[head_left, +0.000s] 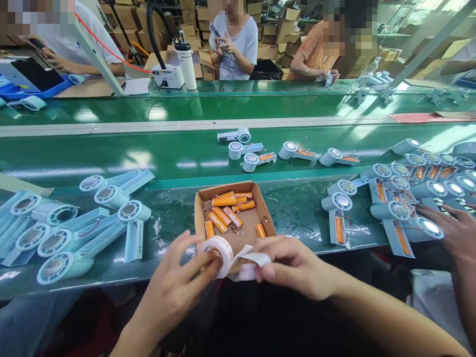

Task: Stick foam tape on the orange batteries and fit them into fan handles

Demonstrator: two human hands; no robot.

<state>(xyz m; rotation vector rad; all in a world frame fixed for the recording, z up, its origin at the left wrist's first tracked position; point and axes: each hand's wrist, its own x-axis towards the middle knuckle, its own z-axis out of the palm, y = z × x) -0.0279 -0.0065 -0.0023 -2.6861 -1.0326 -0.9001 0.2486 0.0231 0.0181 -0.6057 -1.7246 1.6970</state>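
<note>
My left hand (186, 275) is closed round a roll of white tape (223, 250), with fingers through its core. A loose strip of tape (256, 258) runs from the roll to my right hand (293, 265), which pinches its end between thumb and fingers. Both hands are over the near edge of a cardboard box (263, 201). Inside it lie several orange battery cells (223, 215) with thin wires; the box's near part is hidden behind the tape and my hands.
Light blue fan housings (67, 243) are piled at the left. More housings (396, 210), several with orange cells, crowd the right, where a co-worker's hand (446, 223) reaches in. Several housings rest on the green conveyor belt (178, 148). Other people sit across it, near a white bottle (187, 67).
</note>
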